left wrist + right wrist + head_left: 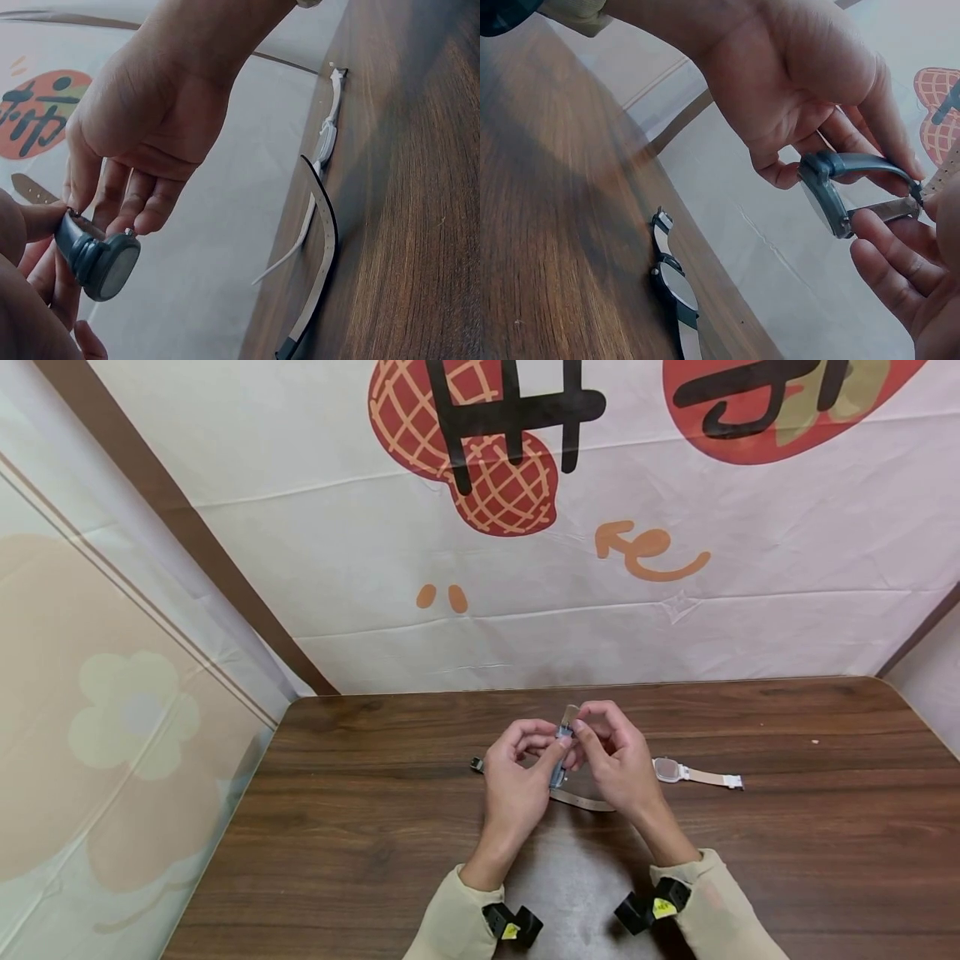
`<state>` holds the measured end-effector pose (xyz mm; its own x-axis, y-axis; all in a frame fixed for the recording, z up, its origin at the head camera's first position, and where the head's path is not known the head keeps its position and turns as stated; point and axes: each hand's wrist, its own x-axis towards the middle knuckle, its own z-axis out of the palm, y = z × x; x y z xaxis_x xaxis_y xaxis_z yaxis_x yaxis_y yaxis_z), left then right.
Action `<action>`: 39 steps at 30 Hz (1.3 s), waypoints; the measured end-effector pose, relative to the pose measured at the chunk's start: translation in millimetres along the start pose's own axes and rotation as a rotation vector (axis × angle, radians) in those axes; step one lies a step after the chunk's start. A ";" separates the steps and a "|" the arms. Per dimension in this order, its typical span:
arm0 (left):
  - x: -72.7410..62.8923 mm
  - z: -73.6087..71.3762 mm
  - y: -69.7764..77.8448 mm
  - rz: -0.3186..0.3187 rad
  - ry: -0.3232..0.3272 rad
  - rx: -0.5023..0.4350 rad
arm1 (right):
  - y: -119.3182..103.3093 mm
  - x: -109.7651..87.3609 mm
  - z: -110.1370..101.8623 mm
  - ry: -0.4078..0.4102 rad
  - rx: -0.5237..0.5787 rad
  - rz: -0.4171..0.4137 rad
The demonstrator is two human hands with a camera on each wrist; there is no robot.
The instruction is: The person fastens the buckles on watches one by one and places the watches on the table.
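Observation:
Both hands hold up a wristwatch (112,270) with a dark blue-grey strap above the table. My left hand (517,777) grips it by the strap, thumb toward me in the head view. My right hand (618,760) pinches the strap near the buckle (916,192), with the beige-lined strap end (31,189) sticking out beyond the fingers. The strap forms a loop behind the watch case in the right wrist view. Beneath the hands lies a second, dark watch (676,289) with a beige-lined strap, partly hidden in the head view.
A white watch (667,769) lies stretched out on the brown wooden table (360,827), right of the hands. Behind the table hangs a printed white cloth (337,552), and another cloth (135,793) covers the left side. A small white speck (814,742) lies farther right.

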<state>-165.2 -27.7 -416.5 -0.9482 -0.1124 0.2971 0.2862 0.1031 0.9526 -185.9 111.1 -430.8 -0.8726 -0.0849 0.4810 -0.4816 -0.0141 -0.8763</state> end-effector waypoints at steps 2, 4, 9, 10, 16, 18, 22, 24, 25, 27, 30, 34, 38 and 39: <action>0.2 -0.3 -0.2 0.006 0.005 0.001 | -0.5 0.3 -0.2 -0.008 -0.011 0.004; 0.6 -0.4 -0.7 0.013 0.008 -0.004 | -0.8 0.6 -0.6 -0.014 -0.024 0.012; 2.2 -0.5 -1.9 0.027 0.008 -0.018 | -1.9 0.4 -2.2 -0.011 -0.086 0.040; 2.7 -0.9 -2.3 0.027 0.002 -0.020 | -2.1 0.5 -2.6 -0.011 -0.095 0.045; 6.0 -4.9 -3.2 -0.026 -0.070 -0.089 | -2.7 1.2 -5.0 -0.039 -0.098 0.035; 7.1 -6.3 -2.8 -0.048 -0.092 -0.120 | -3.8 1.2 -6.0 -0.048 -0.086 0.026; 8.7 -9.1 -1.6 -0.107 -0.121 -0.188 | -7.0 1.2 -8.0 -0.051 -0.070 0.012; 9.1 -10.6 -0.3 -0.135 -0.131 -0.229 | -8.8 1.6 -8.6 -0.054 -0.066 0.004; 9.2 -11.2 0.5 -0.149 -0.135 -0.253 | -9.0 1.6 -8.9 -0.055 -0.062 0.004; 9.2 -12.4 1.9 -0.166 -0.142 -0.287 | -9.6 1.6 -9.3 -0.057 -0.057 0.006; 9.4 -13.4 2.9 -0.168 -0.150 -0.312 | -10.1 1.5 -9.1 -0.048 -0.047 0.013; 10.3 -13.2 2.3 -0.147 -0.146 -0.298 | -9.7 2.1 -8.3 -0.023 -0.016 0.018; 11.5 -12.5 0.6 -0.135 -0.129 -0.270 | -9.3 2.6 -7.4 -0.005 0.001 0.024; 11.9 -12.5 0.2 -0.134 -0.127 -0.265 | -9.4 2.5 -7.3 -0.001 -0.003 0.027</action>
<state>-174.7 -41.4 -412.0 -0.9847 0.0187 0.1734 0.1679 -0.1674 0.9715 -184.2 118.3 -421.1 -0.8853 -0.0860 0.4570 -0.4580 -0.0089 -0.8889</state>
